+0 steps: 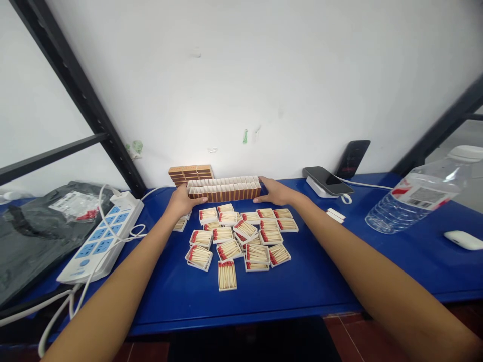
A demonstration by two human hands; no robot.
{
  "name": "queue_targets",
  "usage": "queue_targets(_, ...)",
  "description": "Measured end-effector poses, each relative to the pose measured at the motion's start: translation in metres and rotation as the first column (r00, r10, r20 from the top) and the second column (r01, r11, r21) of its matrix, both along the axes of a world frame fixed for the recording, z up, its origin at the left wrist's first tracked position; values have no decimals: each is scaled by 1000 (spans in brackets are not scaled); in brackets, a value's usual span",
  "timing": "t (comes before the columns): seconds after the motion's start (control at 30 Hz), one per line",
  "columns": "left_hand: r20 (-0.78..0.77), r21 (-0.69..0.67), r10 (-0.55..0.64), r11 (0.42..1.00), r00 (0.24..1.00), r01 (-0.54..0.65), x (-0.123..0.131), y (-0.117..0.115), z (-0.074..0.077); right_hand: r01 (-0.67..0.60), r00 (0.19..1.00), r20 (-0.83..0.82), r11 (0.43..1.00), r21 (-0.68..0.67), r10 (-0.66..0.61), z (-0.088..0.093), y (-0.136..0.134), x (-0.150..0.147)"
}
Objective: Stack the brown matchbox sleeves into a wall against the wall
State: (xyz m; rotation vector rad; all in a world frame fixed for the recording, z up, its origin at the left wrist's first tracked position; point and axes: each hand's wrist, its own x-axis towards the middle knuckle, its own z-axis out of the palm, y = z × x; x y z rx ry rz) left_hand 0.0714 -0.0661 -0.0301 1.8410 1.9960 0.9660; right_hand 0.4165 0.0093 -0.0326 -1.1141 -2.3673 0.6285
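Two rows of empty matchbox sleeves [224,192] stand packed together near the wall, their white open ends facing up. My left hand [183,201] presses on the left end of these rows, thumb along the front. At the right end my right hand [275,192] holds them the same way, so the rows are pinched between both hands. In front lie many white matchbox trays [227,275] filled with red-tipped matches, scattered and partly overlapping. Behind my left hand is a stack of brown matchboxes [190,172] against the wall.
A white power strip [101,241] with cables and a dark plastic bag [45,231] lie on the left of the blue table [302,289]. To the right are a phone on a charging stand [327,181], another phone [352,157], a tilted plastic bottle [415,193] and a white earbud case [463,240].
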Motion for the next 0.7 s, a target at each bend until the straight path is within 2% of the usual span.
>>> queue_targets(0.2, -4, -5, 7, 1000, 1000, -7, -1, 2, -2, -152, 982, -118, 987, -53, 145, 4, -12, -7)
queue_targets(0.5, -46, 0, 1, 1000, 999, -1, 0, 2, -2, -217, 972, -95, 976, -23, 214, -3, -5, -7)
queue_targets(0.7, -48, 29, -42, 999, 998, 44, -1, 2, -3, -162, 985, -63, 987, -17, 160, -3, -9, -12)
